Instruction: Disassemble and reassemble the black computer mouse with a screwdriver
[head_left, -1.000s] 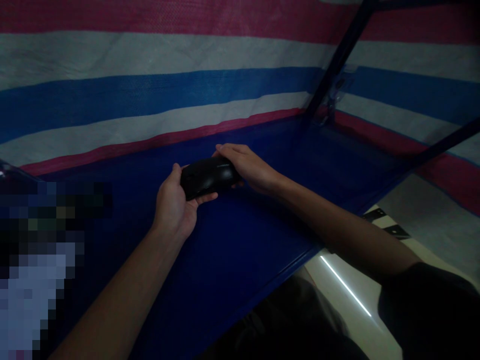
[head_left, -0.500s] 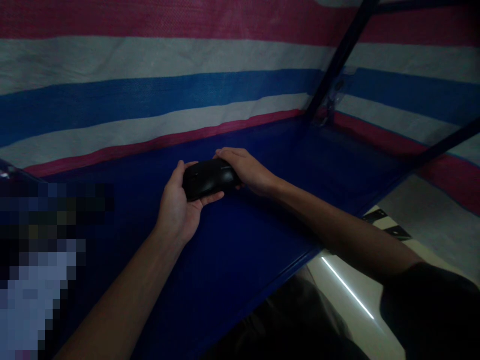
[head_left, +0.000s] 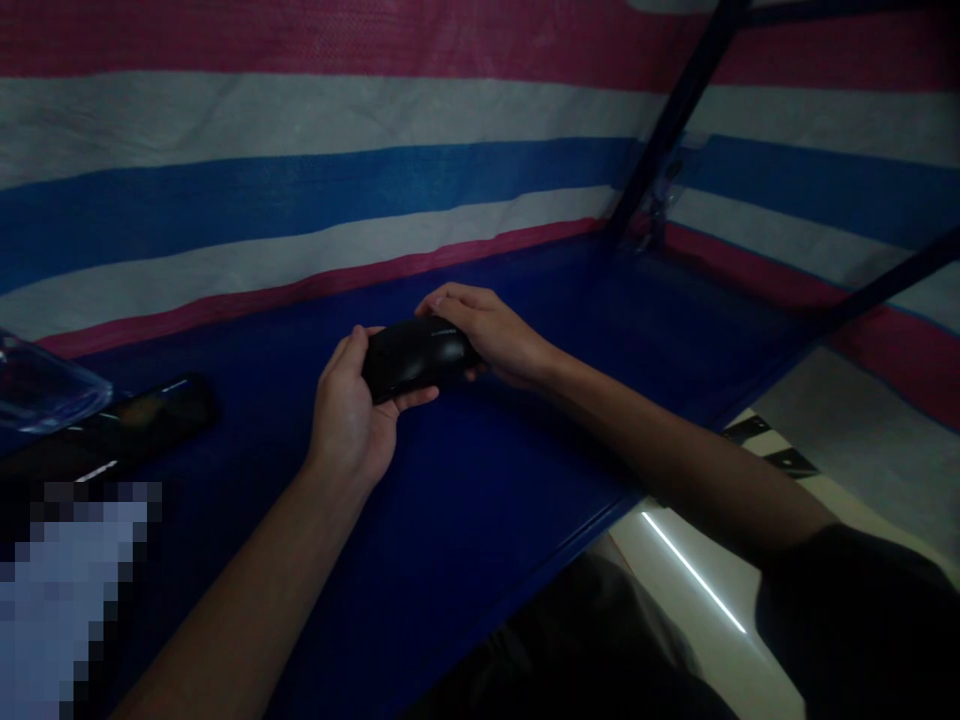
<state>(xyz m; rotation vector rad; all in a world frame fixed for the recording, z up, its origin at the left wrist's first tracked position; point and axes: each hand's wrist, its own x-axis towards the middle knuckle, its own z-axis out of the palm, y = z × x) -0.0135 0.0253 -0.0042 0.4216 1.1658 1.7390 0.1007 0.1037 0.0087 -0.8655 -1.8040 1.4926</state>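
A smooth black glasses case (head_left: 412, 356) with rounded ends and small pale lettering is held between both hands, just above the blue surface. My left hand (head_left: 349, 405) grips its left end, thumb along the near-left edge and fingers underneath. At the other end, my right hand (head_left: 487, 330) is closed over the top and the right side. Its fingertips are partly hidden behind the case. The lid looks closed, though the dim light hides the seam.
Under the hands lies a dark blue surface (head_left: 420, 560). At left are a clear plastic object (head_left: 49, 385), a dark phone-like slab (head_left: 161, 410) and a blurred-out pale area (head_left: 67, 600). Striped sheeting (head_left: 337, 190) forms the back wall, and a dark frame post (head_left: 660, 150) stands at right.
The case has turned slightly in my hands, so its lettering shows more clearly. Both hands have shifted a little to the left. My grip stays at both ends.
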